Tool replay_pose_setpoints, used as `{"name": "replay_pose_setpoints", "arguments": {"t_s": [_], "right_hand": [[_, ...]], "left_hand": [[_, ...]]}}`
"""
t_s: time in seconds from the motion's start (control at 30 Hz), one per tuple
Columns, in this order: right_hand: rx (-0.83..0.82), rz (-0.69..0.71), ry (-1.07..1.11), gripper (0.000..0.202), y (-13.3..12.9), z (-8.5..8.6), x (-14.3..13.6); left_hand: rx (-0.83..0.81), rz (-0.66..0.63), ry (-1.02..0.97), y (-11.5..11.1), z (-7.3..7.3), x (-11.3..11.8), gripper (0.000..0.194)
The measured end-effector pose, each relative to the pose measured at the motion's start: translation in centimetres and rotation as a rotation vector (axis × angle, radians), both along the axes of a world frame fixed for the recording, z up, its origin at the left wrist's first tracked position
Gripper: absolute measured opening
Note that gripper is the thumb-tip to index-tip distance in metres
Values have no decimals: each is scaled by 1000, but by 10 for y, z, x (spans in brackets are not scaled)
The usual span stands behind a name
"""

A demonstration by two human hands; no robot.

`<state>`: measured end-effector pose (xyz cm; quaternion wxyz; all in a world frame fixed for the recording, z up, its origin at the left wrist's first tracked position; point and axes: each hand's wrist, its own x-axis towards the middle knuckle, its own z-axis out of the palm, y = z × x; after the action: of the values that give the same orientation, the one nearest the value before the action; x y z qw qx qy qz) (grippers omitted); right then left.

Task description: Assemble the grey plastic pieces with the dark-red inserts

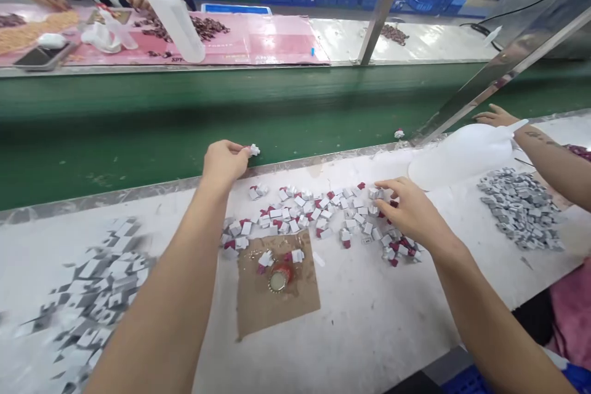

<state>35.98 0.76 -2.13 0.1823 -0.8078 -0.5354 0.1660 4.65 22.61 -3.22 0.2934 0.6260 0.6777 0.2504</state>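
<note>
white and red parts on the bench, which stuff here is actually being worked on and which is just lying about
In hand:
- left hand pinching a small white part by the green conveyor
- right hand on the white and red parts

Lying about:
- bottle cap on brown card
- grey pieces
- white scoop
- squeeze bottle

Bright, even light from above, with only soft, weak shadows under the arms on the white surface (369, 320). Some pale glare on the metal bar (503, 68) and on the glossy far bench (434, 43). Strong blur on the grey pieces (87, 301) at the lower left, clear wide-angle bending toward the edges, sharpest in the middle.
</note>
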Motion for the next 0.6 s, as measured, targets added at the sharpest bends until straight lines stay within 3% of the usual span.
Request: {"name": "replay_pose_setpoints", "arguments": {"t_s": [0.13,0.2,0.27,0.33,0.43,0.6], "right_hand": [[-3,7,-8,45,0,-10,3],[3,22,-15,43,2,-11,4],[14,35,-28,40,3,-11,4],[35,37,-45,39,5,-12,3],[76,40,-62,37,12,-17,0],[108,76,-23,20,25,-21,-10]], "left_hand": [[-20,1,68,-6,10,-9,32],[-28,8,96,-17,18,-14,28],[-33,17,111,-35,27,-19,37],[-28,18,117,-61,34,-25,48],[38,16,130,-112,39,-37,48],[205,48,158,-192,29,-65,42]]}}
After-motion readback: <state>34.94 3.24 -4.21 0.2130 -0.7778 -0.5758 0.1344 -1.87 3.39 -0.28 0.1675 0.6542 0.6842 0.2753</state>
